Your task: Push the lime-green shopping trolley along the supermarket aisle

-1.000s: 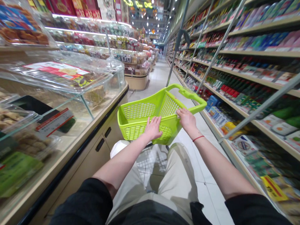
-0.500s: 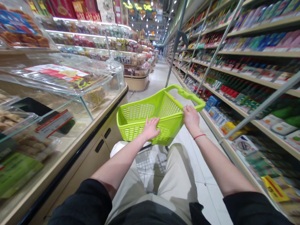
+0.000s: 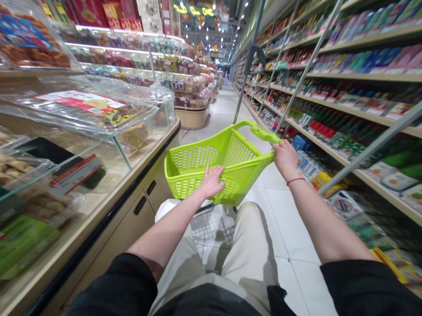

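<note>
In the head view, the right hand (image 3: 285, 159) has just moved outward along the rim of the lime-green plastic shopping basket (image 3: 192, 185), to the corner where the handle (image 3: 264, 133) begins. Its fingers (image 3: 279, 149) now curl over this corner and seem closed on the plastic. The red cord bracelet (image 3: 296, 181) on that wrist has moved together with the hand. The left hand (image 3: 212, 182) stays on the near rim, its fingers (image 3: 213, 173) a little spread over the edge; I cannot tell if they really grip or only rest there. So the basket is between both hands, in front of the person's beige trousers (image 3: 252, 253), and I cannot tell if it touches the floor. Black sleeves (image 3: 366, 295) fill the lower corners of the view.

Under the basket, pale floor tiles (image 3: 292, 226) run forward along the aisle. On the left stands a glass display case (image 3: 76, 110) above a beige cabinet (image 3: 138, 220), with packed biscuits and pastries under clear lids. On the right, long shelves (image 3: 370, 109) carry rows of bottles and boxes behind thin metal poles (image 3: 379, 142). Far ahead, I see bright ceiling lights and a yellow neon sign (image 3: 191, 9).
</note>
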The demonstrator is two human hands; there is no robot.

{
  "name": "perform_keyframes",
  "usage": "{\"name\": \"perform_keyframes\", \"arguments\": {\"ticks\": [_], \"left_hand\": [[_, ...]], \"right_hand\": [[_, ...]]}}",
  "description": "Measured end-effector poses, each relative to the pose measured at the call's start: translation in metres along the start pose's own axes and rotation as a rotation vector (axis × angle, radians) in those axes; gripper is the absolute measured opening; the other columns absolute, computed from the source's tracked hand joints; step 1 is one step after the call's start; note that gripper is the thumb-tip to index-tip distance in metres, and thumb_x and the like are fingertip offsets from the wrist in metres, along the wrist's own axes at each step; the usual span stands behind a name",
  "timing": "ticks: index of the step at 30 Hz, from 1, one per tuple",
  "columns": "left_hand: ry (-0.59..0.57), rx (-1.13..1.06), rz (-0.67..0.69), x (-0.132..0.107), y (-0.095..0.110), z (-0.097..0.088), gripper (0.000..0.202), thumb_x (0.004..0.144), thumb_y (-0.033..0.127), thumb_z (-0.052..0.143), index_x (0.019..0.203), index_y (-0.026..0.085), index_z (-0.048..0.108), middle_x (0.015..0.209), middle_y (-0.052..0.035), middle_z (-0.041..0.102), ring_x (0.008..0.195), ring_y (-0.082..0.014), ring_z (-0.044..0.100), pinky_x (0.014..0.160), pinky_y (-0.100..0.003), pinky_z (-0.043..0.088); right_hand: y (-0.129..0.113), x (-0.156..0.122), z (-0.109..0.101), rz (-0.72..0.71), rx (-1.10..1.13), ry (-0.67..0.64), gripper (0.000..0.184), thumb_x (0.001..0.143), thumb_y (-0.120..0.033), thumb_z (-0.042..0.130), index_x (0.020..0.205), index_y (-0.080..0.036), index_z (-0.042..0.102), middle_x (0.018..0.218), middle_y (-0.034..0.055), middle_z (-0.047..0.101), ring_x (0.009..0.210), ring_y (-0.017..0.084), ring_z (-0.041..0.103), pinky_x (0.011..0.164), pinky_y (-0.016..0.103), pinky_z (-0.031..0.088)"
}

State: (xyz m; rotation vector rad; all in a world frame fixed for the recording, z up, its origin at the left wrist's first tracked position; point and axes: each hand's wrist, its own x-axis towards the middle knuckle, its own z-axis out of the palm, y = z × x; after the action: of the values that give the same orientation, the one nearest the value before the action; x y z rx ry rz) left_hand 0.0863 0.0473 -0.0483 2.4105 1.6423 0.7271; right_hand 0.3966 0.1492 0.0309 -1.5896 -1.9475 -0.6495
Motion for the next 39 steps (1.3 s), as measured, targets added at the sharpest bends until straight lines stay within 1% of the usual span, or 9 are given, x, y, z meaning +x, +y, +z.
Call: {"name": "perform_keyframes", "arguments": {"ticks": [3,6,11,15,19,23,28,33,39], "left_hand": [[-0.005,-0.008,-0.004,-0.001,0.002,-0.001,0.069,0.085,0.029,0.051,0.151,0.014,0.039,0.154,-0.0123,0.048,0.148,-0.0247,0.036,0.128,-0.051,-0.001],[-0.009,-0.007,-0.004,-0.002,0.002,-0.004,0.068,0.086,0.029,0.051,0.151,0.014,0.039,0.153,-0.0123,0.048,0.147,-0.0243,0.036,0.127,-0.05,-0.002],[-0.004,0.003,-0.004,-0.004,0.0,-0.006,0.067,0.086,0.028,0.051,0.151,0.016,0.039,0.153,-0.0111,0.048,0.148,-0.0233,0.036,0.127,-0.051,-0.001],[-0.001,0.001,0.004,-0.004,-0.002,-0.006,0.067,0.086,0.028,0.051,0.151,0.015,0.039,0.153,-0.0121,0.048,0.148,-0.0237,0.035,0.127,-0.051,-0.001],[-0.005,0.008,0.0,-0.004,-0.001,-0.005,0.067,0.087,0.028,0.051,0.151,0.015,0.039,0.154,-0.0122,0.048,0.148,-0.0241,0.036,0.127,-0.051,0.001],[-0.012,0.013,-0.01,-0.004,0.001,-0.006,0.066,0.087,0.028,0.051,0.151,0.015,0.039,0.154,-0.0127,0.048,0.148,-0.0245,0.036,0.127,-0.051,0.001],[-0.009,0.012,-0.001,-0.004,-0.001,-0.006,0.065,0.088,0.028,0.051,0.15,0.014,0.039,0.154,-0.013,0.047,0.148,-0.0242,0.035,0.127,-0.051,0.001],[0.008,0.012,0.016,-0.004,-0.005,-0.004,0.064,0.088,0.028,0.05,0.15,0.015,0.04,0.153,-0.0123,0.048,0.148,-0.0239,0.036,0.127,-0.051,0.001],[0.029,0.048,0.0,-0.001,0.002,-0.005,0.065,0.086,0.031,0.052,0.148,0.013,0.042,0.151,-0.013,0.05,0.147,-0.0255,0.036,0.128,-0.049,0.003]], "right_hand": [[-0.006,-0.005,0.003,0.03,-0.024,0.042,0.039,0.09,-0.01,0.041,0.113,-0.013,0.072,0.118,0.0162,0.071,0.125,0.031,0.056,0.106,0.049,0.042],[-0.03,-0.018,0.002,0.028,-0.058,0.002,0.038,0.094,-0.011,0.039,0.116,-0.009,0.069,0.124,0.02,0.067,0.126,0.031,0.054,0.108,0.046,0.04],[-0.062,-0.036,-0.001,-0.067,-0.043,-0.082,0.039,0.098,-0.016,0.038,0.124,-0.014,0.067,0.138,0.0168,0.061,0.135,0.029,0.048,0.115,0.046,0.034],[-0.043,-0.035,0.0,-0.099,0.045,-0.06,0.041,0.097,-0.017,0.039,0.128,-0.019,0.066,0.142,0.0126,0.06,0.139,0.029,0.045,0.116,0.049,0.034],[-0.01,-0.026,0.002,0.028,0.098,0.03,0.046,0.094,-0.016,0.037,0.129,-0.019,0.066,0.144,0.0138,0.058,0.141,0.031,0.043,0.114,0.055,0.035],[-0.02,-0.034,0.003,0.039,0.064,0.027,0.046,0.096,-0.016,0.036,0.132,-0.018,0.064,0.146,0.0142,0.057,0.141,0.03,0.043,0.115,0.053,0.035],[-0.051,-0.049,-0.004,-0.127,0.034,-0.058,0.046,0.093,-0.009,0.041,0.132,-0.018,0.064,0.146,0.0121,0.058,0.138,0.028,0.048,0.116,0.048,0.036],[-0.018,-0.026,-0.009,0.019,0.049,-0.02,0.045,0.089,-0.009,0.044,0.124,-0.019,0.07,0.14,0.0114,0.062,0.136,0.034,0.05,0.112,0.057,0.038],[0.003,-0.009,-0.01,0.033,0.087,-0.055,0.043,0.082,-0.01,0.047,0.112,-0.018,0.077,0.126,0.0109,0.071,0.116,0.032,0.064,0.098,0.046,0.051]]}}
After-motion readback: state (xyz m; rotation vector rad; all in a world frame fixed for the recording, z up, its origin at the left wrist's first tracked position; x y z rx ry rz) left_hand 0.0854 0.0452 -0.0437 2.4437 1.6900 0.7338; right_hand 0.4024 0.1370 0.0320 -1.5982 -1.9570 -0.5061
